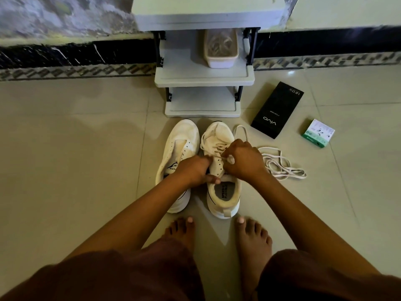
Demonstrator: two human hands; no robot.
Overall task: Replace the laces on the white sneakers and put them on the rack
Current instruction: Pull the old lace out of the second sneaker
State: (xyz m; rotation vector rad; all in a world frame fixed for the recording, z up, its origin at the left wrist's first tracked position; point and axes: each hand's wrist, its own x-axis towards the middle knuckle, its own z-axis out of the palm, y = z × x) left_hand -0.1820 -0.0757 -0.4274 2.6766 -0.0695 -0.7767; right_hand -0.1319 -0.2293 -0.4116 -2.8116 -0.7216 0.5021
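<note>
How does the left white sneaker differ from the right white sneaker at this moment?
The left sneaker has empty eyelets and no lace; the right sneaker has a lace partly threaded through it. The left sneaker leans on its side, showing its printed side panel; the right sneaker stands upright, its insole visible. The left hand and the right hand both work on the right sneaker's lace; neither grips the left sneaker. Both are white and lie before the rack.

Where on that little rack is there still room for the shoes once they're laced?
The bottom shelf shows bare, and the middle shelf is free left of the white tub. On the floor it is crowded right of the sneakers, with the loose lace and black box; left is bare tile.
</note>
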